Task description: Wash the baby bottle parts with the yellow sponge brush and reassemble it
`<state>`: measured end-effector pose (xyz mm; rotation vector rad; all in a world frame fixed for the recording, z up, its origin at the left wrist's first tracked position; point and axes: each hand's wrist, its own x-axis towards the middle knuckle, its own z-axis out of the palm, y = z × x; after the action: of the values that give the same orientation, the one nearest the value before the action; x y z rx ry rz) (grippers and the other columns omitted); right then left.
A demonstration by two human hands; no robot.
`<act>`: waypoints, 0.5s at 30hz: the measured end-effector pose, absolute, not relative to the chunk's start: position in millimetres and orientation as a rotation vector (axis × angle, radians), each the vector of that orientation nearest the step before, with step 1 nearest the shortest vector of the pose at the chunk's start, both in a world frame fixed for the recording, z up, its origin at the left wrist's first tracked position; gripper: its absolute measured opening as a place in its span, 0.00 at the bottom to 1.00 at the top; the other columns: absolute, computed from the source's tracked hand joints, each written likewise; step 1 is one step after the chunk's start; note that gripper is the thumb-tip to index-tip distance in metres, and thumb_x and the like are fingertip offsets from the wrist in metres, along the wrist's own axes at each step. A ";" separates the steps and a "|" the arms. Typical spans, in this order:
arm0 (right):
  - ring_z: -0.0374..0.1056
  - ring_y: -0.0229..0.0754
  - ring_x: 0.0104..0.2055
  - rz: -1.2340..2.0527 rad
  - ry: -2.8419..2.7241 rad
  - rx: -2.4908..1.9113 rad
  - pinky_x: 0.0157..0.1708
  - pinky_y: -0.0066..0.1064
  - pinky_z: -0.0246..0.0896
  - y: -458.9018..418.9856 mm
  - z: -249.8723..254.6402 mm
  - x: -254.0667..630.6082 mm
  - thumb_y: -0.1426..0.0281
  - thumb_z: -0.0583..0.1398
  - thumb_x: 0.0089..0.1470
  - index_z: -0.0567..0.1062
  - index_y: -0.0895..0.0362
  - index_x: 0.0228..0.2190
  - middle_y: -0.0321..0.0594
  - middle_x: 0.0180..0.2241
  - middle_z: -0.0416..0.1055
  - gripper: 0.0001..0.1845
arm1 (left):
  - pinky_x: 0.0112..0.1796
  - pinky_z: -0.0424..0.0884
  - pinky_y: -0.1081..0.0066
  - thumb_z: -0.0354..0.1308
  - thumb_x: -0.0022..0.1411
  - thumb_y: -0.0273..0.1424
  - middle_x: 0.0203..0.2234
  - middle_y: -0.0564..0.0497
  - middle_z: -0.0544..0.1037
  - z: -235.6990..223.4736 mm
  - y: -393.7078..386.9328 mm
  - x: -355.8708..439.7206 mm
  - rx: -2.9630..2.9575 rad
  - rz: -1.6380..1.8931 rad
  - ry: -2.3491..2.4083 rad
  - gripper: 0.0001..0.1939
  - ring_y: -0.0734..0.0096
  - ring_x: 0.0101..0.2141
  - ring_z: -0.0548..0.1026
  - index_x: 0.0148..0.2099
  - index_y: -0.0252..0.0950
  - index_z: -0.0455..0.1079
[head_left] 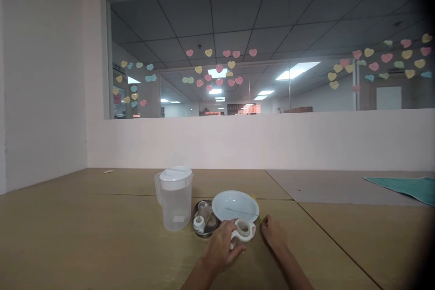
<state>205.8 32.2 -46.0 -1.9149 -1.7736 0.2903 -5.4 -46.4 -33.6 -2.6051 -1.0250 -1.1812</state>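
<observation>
The left hand [222,247] closes on a white plastic ring piece [244,229], partly hidden. The right hand [273,234] holds nothing, just beside a white plate [235,206]. The label [177,219] on the plastic pitcher [176,206] is not readable.

I see dim indoor light, soft and even, bright ceiling panels [298,70] in the window glass [217,13], weak shadow under the left hand [222,247], dark blurred corners at right edge

A white plastic ring [244,229], thick-walled with a round hole and a short tab, lies low over the tabletop, clasped in the left hand [221,245] — just in front of a shallow white plate [235,206].
</observation>
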 end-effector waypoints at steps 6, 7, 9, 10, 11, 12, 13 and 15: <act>0.70 0.46 0.39 0.286 -1.784 -1.920 0.30 0.30 0.54 32.0 -45.9 205.3 0.71 0.46 0.56 0.70 0.57 0.32 0.45 0.36 0.74 0.13 | 0.49 0.66 0.60 0.55 0.59 0.40 0.51 0.42 0.68 -31.8 -47.9 -5.6 -2.634 -1.149 -1.067 0.21 0.61 0.49 0.67 0.52 0.36 0.58; 0.70 0.46 0.39 0.285 -1.784 -1.920 0.30 0.30 0.54 31.8 -45.7 205.0 0.71 0.46 0.57 0.70 0.57 0.33 0.45 0.36 0.74 0.13 | 0.50 0.66 0.60 0.55 0.59 0.40 0.52 0.42 0.67 -31.5 -48.2 -5.9 -2.637 -1.147 -1.069 0.21 0.61 0.50 0.67 0.52 0.37 0.57; 0.70 0.46 0.39 0.283 -1.783 -1.920 0.30 0.31 0.54 31.5 -45.3 204.5 0.71 0.45 0.57 0.69 0.57 0.33 0.45 0.37 0.73 0.14 | 0.50 0.66 0.60 0.54 0.60 0.39 0.52 0.42 0.67 -31.3 -48.7 -6.2 -2.638 -1.143 -1.070 0.21 0.61 0.50 0.67 0.52 0.37 0.57; 0.70 0.46 0.39 0.283 -1.784 -1.919 0.31 0.31 0.54 31.4 -45.1 204.3 0.71 0.45 0.57 0.69 0.57 0.33 0.45 0.37 0.73 0.14 | 0.50 0.65 0.60 0.54 0.60 0.39 0.52 0.42 0.67 -31.4 -48.8 -6.3 -2.638 -1.141 -1.069 0.21 0.61 0.50 0.67 0.52 0.37 0.57; 0.70 0.47 0.40 0.282 -1.784 -1.919 0.31 0.31 0.54 31.3 -45.0 204.1 0.71 0.45 0.57 0.69 0.57 0.33 0.45 0.37 0.73 0.14 | 0.51 0.65 0.60 0.54 0.60 0.39 0.52 0.42 0.67 -31.6 -48.9 -6.4 -2.637 -1.140 -1.069 0.21 0.62 0.50 0.67 0.52 0.37 0.57; 0.70 0.47 0.40 0.283 -1.786 -1.919 0.31 0.31 0.55 31.4 -44.9 204.1 0.71 0.45 0.57 0.69 0.57 0.33 0.45 0.37 0.73 0.14 | 0.50 0.65 0.60 0.54 0.60 0.39 0.52 0.43 0.67 -31.9 -49.0 -6.4 -2.636 -1.138 -1.068 0.21 0.62 0.50 0.67 0.52 0.37 0.57; 0.70 0.47 0.40 0.285 -1.787 -1.918 0.31 0.31 0.55 31.6 -45.0 204.1 0.71 0.45 0.57 0.69 0.57 0.33 0.45 0.37 0.73 0.14 | 0.50 0.66 0.60 0.55 0.60 0.38 0.52 0.43 0.67 -32.1 -49.0 -6.4 -2.634 -1.136 -1.069 0.21 0.62 0.50 0.67 0.52 0.37 0.57; 0.70 0.47 0.40 0.289 -1.790 -1.916 0.31 0.31 0.55 31.9 -45.2 204.2 0.71 0.45 0.57 0.69 0.57 0.33 0.45 0.37 0.73 0.14 | 0.50 0.66 0.60 0.55 0.59 0.38 0.52 0.43 0.67 -32.4 -48.9 -6.2 -2.627 -1.136 -1.070 0.20 0.62 0.50 0.67 0.51 0.37 0.57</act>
<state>204.2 31.9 -45.2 -1.9157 -1.7897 0.2894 -6.2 -48.9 -32.4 -2.6271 -1.0698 -1.1363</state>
